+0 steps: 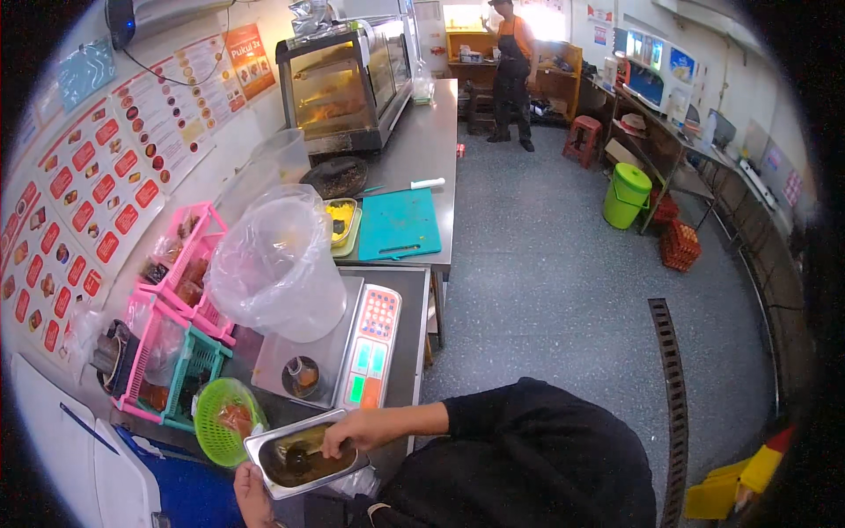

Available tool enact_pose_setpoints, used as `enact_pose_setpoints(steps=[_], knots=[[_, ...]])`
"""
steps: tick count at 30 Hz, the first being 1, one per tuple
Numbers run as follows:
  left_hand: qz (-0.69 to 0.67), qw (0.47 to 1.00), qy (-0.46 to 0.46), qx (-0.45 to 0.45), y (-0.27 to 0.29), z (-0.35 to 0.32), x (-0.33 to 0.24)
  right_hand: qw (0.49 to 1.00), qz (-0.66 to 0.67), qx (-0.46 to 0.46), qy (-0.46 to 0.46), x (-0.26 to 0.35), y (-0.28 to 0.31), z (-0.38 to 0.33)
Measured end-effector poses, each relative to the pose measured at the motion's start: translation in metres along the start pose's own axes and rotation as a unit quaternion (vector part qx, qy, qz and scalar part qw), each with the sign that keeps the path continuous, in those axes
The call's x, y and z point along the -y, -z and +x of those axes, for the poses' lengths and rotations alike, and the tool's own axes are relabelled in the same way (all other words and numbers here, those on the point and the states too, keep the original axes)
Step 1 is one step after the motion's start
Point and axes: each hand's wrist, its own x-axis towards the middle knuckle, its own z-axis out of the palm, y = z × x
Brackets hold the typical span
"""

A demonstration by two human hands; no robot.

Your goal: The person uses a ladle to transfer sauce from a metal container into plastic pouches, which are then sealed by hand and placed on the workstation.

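Observation:
A rectangular stainless steel pan (pixel 265 465) is tilted in front of me, with brownish contents and a darker patch inside. Its near left corner is gripped by my left hand (pixel 253 498), fingers curled at the rim. From the right, my right hand (pixel 354 431) reaches over the pan, its fingers pinched together down inside. Whatever those fingertips hold, if anything, is hidden. A green basket (pixel 208 426) with a reddish-brown packet stands just beyond the pan. Close by, a small round container (pixel 304 377) rests on the plate of a digital scale (pixel 371 343).
A large bucket lined with clear plastic (pixel 280 264) stands behind the scale. Pink (pixel 148 348) and teal baskets (pixel 199 365) line the wall. Farther along lie a teal cutting board (pixel 400 222), a knife (pixel 428 184) and a glass display warmer (pixel 339 88). A person (pixel 513 70) stands at the back.

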Motion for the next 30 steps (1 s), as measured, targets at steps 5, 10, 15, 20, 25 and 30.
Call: enact_pose_setpoints(steps=[5,10,15,20,25,30], knots=[[-0.026,1.0,0.014,0.0,0.002,0.003,0.004,0.998,-0.003,-0.008,-0.065,-0.004,0.02,-0.013],[-0.016,1.0,-0.01,-0.02,-0.013,0.006,-0.005,0.998,-0.037,-0.025,-0.038,-0.012,0.033,-0.012],[0.076,0.996,0.022,-0.048,-0.024,0.002,-0.026,0.994,0.015,-0.097,-0.047,-0.008,0.035,-0.017],[0.133,0.987,0.061,-0.071,-0.024,0.008,-0.009,0.975,0.07,-0.196,-0.083,-0.011,0.027,-0.02],[0.279,0.96,0.021,-0.011,-0.026,0.03,0.007,0.974,0.064,-0.184,-0.117,-0.009,0.041,-0.031],[0.29,0.957,0.005,-0.026,-0.054,0.042,-0.007,0.984,-0.033,-0.171,-0.045,-0.017,0.059,-0.04]])
